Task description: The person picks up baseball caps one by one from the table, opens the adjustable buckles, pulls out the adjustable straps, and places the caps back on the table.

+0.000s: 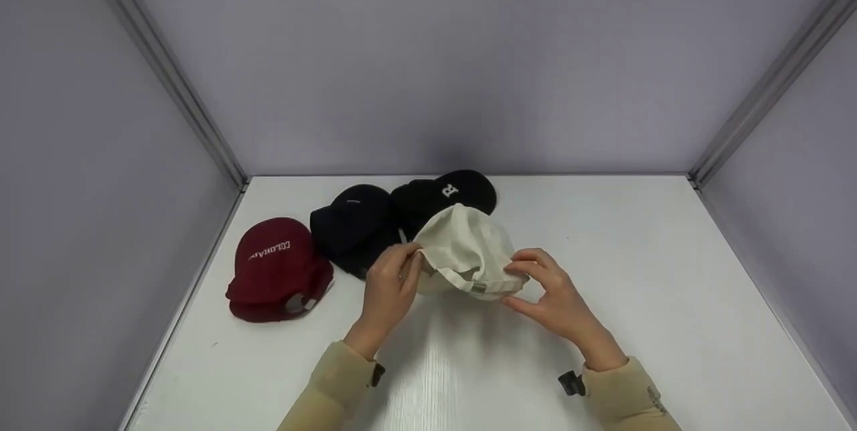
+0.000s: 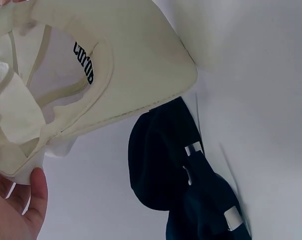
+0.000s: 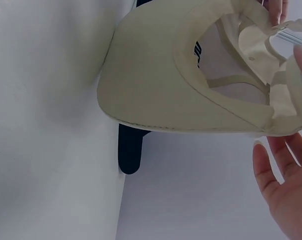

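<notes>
A cream baseball cap point(image 1: 469, 243) is held up off the white table between both hands. My left hand point(image 1: 392, 284) pinches the cap's edge on the left. My right hand point(image 1: 556, 297) grips the opposite edge, fingers above and thumb below. The cap's back strap faces me. Both wrist views look into its open underside: the brim point(image 2: 151, 60) juts out, and dark lettering point(image 2: 83, 60) shows inside. In the right wrist view, the fingers of my right hand point(image 3: 290, 195) touch the cap's rim.
On the left of the white table point(image 1: 669, 324) lies a dark red cap point(image 1: 274, 270) with white lettering. Behind the cream cap are a dark navy cap point(image 1: 358, 223) and a black cap point(image 1: 472, 190) with a white letter. Pale panels point(image 1: 428, 63) enclose the table.
</notes>
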`<state>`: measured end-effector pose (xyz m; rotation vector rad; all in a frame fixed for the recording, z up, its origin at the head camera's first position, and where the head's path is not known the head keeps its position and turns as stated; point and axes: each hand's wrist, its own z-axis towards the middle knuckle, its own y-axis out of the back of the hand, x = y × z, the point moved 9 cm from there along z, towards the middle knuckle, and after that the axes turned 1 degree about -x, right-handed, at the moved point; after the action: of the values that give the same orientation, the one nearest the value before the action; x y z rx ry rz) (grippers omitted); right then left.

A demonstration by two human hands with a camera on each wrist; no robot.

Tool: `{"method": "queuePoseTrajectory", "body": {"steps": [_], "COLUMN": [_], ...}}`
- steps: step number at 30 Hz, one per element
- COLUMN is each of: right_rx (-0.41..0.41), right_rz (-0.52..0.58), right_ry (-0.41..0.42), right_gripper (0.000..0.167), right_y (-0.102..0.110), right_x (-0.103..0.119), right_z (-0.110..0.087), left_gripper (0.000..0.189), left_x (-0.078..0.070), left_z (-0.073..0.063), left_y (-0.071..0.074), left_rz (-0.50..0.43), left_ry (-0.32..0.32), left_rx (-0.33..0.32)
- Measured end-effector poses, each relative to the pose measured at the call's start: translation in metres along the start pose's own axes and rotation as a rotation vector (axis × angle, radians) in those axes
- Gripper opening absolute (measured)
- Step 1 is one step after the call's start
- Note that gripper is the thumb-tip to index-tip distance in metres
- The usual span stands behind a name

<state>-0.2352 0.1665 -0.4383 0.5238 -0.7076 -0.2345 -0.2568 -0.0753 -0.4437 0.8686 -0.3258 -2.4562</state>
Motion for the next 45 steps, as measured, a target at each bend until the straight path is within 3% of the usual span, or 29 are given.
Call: {"method": "queuePoseTrajectory", "body": {"steps": [4, 9, 14, 20, 23, 26, 36, 45], "right_rx": [-0.049, -0.073, -0.072, -0.073, -0.082, -0.094, -0.087, -0.072], "right_rz": [0.03, 0.063, 0.118, 0.184, 0.172, 0.151, 0.16, 0.173], "right_ry": [0.029, 0.001, -0.029, -0.035, -0.015, 0.001, 0.025, 0.032], "right_gripper": [0.042, 0.036, 0.035, 0.034, 0.031, 0.03, 0.03, 0.03], "right_y": [0.007, 0.011, 0.009, 0.007, 0.006, 0.004, -0.002, -0.004], "right_x": [0.016, 0.021, 0.018, 0.021, 0.024, 0.026, 0.029, 0.032], "right_z": [0.009, 0.014, 0.015, 0.019, 0.021, 0.024, 0.027, 0.026], "left_gripper": [0.008, 0.009, 0.018, 0.021, 0.025, 0.03, 0.039, 0.026], "left_x": [0.002, 0.003, -0.002, -0.032, -0.05, -0.063, -0.068, -0.069], "left_z": [-0.002, -0.004, -0.006, -0.006, -0.008, -0.012, -0.016, -0.014], "left_y": [0.002, 0.005, 0.014, 0.015, 0.005, -0.007, -0.04, -0.042], "left_rz": [-0.028, -0.057, -0.002, 0.113, 0.113, 0.117, 0.174, 0.131], "left_ry": [0.005, -0.013, -0.062, -0.209, -0.294, -0.335, -0.26, -0.234], "left_rx": [0.016, 0.032, -0.007, -0.04, 0.013, 0.088, 0.263, 0.22]}}
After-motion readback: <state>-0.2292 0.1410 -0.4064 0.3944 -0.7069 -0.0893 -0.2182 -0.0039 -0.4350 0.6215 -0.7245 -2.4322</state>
